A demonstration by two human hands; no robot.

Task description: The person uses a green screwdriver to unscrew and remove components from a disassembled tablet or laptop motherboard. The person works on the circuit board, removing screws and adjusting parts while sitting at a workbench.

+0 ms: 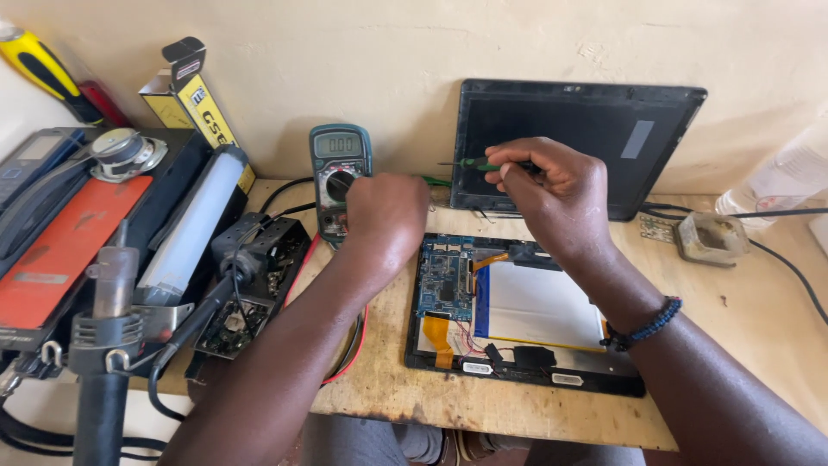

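An opened tablet [526,311] lies on the wooden table, its blue circuit board [444,280], white battery and orange ribbon cables exposed. My right hand [552,194] hovers above its top edge, pinching a thin tool with a green handle [474,163] that points left. My left hand [384,216] is a closed fist just left of the tablet, in front of a grey-green multimeter [339,177]; what it grips is hidden. A black tablet back cover [595,129] leans on the wall behind both hands.
A hot-air gun handle [108,345], an open black circuit box [250,289], a white tube [194,220] and stacked equipment crowd the left. Red and black leads [354,345] loop under my left arm. A small resin block [709,237] and black cable [789,267] lie right.
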